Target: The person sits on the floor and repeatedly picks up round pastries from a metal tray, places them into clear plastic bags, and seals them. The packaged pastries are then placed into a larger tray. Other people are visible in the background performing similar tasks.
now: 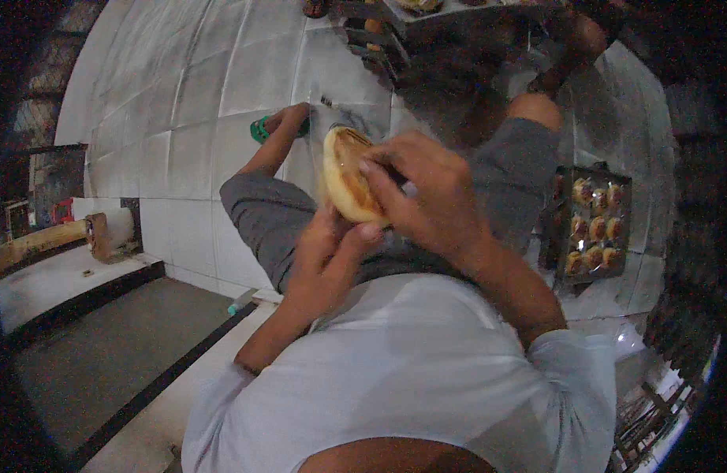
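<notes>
An oval, golden-brown bun [352,177] with a pale side is in front of me, tilted, between my two hands. Clear plastic film [322,122] shows around its far end, seemingly a bag. My left hand [336,248] grips the bun's near end, thumb and fingers closed on it. My right hand [430,193] is bent over the bun's right side, thumb and fingertips closed against its upper face. Whether the right fingers pinch the film or press the bun itself is hard to tell.
To the right, a dark tray [626,209] holds several browned buns in rows. Far ahead stands a table edge [466,9] beside a dark blurred shape. At left are a wooden block [99,236] and a grey ledge [111,355]. A green sandal [259,130] rests on the tiled floor.
</notes>
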A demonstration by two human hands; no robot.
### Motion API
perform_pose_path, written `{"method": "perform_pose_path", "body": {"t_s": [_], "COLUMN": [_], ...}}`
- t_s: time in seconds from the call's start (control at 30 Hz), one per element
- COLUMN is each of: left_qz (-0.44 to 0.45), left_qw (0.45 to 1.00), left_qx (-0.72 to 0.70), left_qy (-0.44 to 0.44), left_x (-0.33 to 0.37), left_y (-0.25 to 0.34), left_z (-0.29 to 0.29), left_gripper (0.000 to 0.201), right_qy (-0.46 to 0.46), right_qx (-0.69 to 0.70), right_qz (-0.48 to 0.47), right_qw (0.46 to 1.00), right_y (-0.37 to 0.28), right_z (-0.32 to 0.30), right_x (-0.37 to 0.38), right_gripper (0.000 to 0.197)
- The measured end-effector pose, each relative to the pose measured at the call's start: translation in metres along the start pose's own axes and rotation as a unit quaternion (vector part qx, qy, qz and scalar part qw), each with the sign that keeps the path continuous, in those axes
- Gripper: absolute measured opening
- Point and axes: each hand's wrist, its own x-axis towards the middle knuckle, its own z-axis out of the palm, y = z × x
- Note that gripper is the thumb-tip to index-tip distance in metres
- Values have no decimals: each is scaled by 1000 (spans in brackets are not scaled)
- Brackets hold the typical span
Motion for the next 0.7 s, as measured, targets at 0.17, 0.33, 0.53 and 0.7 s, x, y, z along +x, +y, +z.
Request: {"method": "perform_pose_path", "body": {"t_s": [0.17, 0.33, 0.53, 0.7], "left_qz": [-10, -37, -189, -266], "left_qw": [984, 997, 946, 739], "left_qx": [176, 51, -224, -570], "left_qy": [-40, -44, -139, -241], "left_x": [27, 31, 61, 100], "left_y": [-31, -55, -113, -96], "left_z": [-13, -11, -32, 28], "left_gripper": [42, 45, 69, 85], "right_qy": [-110, -41, -35, -140], "right_qx": [-62, -59, -102, -130], "right_qz": [175, 52, 51, -28], "right_qw": [976, 996, 993, 981], "right_y": [48, 34, 19, -21], "right_z": [1, -27, -45, -56], "right_x": [-2, -7, -4, -4], "right_gripper": [10, 12, 14, 17]}}
